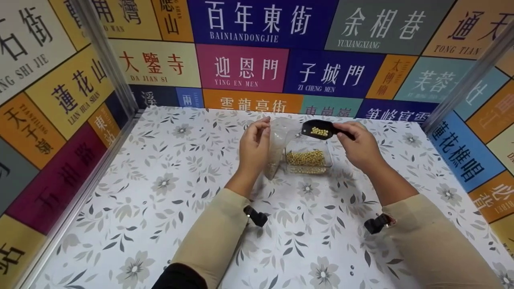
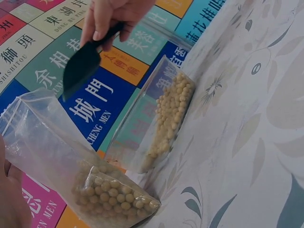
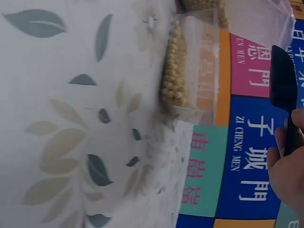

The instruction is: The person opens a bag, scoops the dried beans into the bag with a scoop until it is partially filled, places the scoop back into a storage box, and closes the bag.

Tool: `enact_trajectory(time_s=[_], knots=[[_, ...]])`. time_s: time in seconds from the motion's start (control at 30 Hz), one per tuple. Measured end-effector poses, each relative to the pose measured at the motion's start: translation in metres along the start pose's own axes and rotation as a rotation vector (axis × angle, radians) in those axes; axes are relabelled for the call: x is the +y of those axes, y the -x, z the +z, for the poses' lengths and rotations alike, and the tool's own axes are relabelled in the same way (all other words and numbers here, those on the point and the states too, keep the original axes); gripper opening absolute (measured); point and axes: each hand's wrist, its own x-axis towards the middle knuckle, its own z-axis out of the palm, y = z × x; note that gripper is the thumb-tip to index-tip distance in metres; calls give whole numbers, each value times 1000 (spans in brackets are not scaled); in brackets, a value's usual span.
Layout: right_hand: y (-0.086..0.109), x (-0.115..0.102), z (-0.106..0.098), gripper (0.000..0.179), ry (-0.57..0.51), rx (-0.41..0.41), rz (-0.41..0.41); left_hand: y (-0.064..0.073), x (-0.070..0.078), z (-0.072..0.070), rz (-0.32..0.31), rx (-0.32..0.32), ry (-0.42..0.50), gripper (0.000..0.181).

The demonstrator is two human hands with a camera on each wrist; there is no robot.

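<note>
My left hand holds a clear zip bag upright by its side, and yellow soybeans lie in its bottom. In my right hand is the handle of a black scoop, pinched between thumb and fingers. A small heap of soybeans sits in the scoop, whose tip is near the bag's open mouth in the head view. Below the scoop, right beside the bag, stands a clear plastic box partly filled with soybeans.
A white tablecloth with grey flowers and leaves covers the table. Panels with colourful street-name signs rise behind and at both sides, joined by metal posts. Small black cameras are strapped at both wrists.
</note>
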Motion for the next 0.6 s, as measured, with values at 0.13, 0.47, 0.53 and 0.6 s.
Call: enact_trajectory(time_s=[0.13,0.47,0.53,0.6], knots=[[-4,-16,-6,40,-4,31,1,1,1,1,-5,-3,4,17],[-13,-53,-1,35,204,53,-284,1,0,2,-10,-7,12,15],[-14,-59,2,34,275,65,-367,1,-1,1,-3,-2,16,15],[-14,-65,3,33,326,78,-418,1,-1,1,-4,1,17,14]])
